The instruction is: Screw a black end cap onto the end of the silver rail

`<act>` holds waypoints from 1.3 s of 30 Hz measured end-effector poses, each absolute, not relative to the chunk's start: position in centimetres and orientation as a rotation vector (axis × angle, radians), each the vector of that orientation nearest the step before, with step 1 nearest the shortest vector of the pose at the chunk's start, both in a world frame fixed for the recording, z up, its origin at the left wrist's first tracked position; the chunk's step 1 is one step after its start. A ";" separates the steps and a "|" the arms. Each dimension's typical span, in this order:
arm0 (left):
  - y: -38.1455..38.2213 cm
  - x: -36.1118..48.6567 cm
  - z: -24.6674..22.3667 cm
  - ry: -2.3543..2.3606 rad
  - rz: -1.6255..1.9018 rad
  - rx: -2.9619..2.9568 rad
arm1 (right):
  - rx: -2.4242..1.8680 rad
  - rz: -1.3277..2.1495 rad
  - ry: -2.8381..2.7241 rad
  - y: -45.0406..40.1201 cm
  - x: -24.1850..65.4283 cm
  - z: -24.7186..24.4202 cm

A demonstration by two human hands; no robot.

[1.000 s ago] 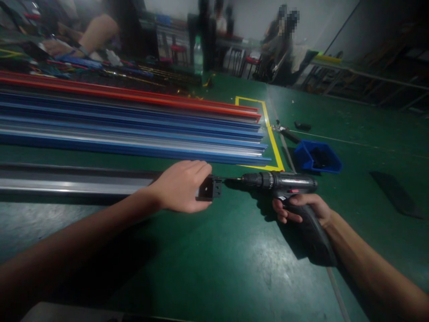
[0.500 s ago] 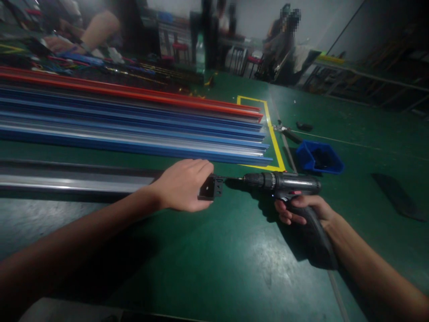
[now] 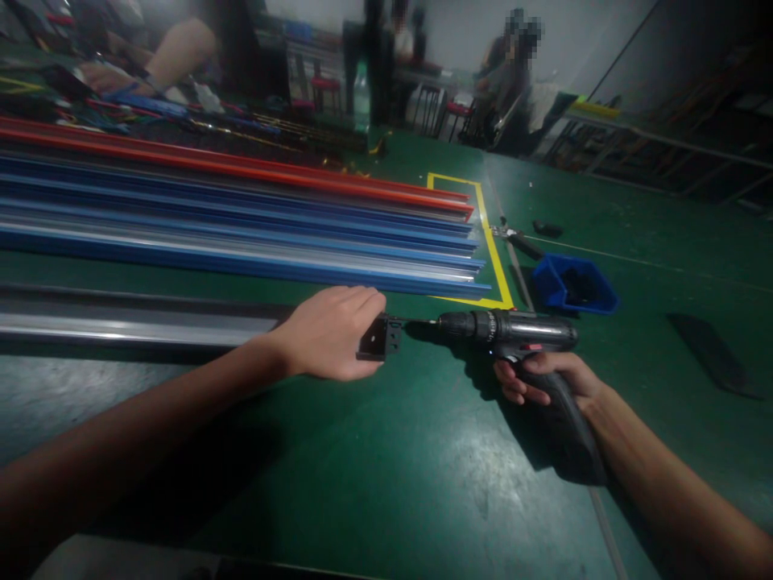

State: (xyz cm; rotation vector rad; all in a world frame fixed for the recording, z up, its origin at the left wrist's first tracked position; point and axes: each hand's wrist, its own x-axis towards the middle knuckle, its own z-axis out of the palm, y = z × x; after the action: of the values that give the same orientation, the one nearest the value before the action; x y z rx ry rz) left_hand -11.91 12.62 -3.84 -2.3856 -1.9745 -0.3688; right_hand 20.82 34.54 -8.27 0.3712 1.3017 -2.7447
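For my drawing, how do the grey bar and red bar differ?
The grey bar looks silvery; the red bar is orangey red. The left hand grips the grey bar's right end; nothing holds the red bar's right end. The grey bar lies nearer, the red bar farther back. Both are long and thin.

Grey rail (image 3: 150, 325) cut off; bit (image 3: 423, 321) seems partly hidden.

Your green desk (image 3: 392, 467) carries a gray rail (image 3: 121, 324) nearest you, then blue and red profiles (image 3: 241, 234), their ends inside yellow tape (image 3: 498, 258); to your right lie pliers (image 3: 525, 242), a blue bin (image 3: 547, 280) and a dark flat piece (image 3: 713, 354).
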 end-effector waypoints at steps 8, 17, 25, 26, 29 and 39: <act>12.6 -11.9 -3.9 -1.986 -0.371 -2.387 | 0.387 -2.730 1.292 34.7 21.0 -8.4; 12.6 -11.9 -3.8 -1.971 -0.388 -2.389 | 0.372 -2.716 1.311 34.7 20.8 -8.5; 12.7 -12.1 -3.9 -1.978 -0.411 -2.389 | 0.348 -2.721 1.317 34.7 20.7 -8.4; 12.7 -12.1 -3.9 -1.982 -0.411 -2.387 | 0.349 -2.719 1.314 34.7 20.7 -8.4; 12.6 -12.1 -4.0 -1.985 -0.414 -2.384 | 0.357 -2.716 1.311 34.7 20.7 -8.4; 12.6 -12.0 -3.9 -1.995 -0.403 -2.380 | 0.367 -2.712 1.286 34.8 20.7 -8.2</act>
State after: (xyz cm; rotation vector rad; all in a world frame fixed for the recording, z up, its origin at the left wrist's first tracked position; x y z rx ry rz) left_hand -11.99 12.60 -3.85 -2.3800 -1.9951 -0.4027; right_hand 20.68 34.82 -8.24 0.3673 1.2864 -2.7116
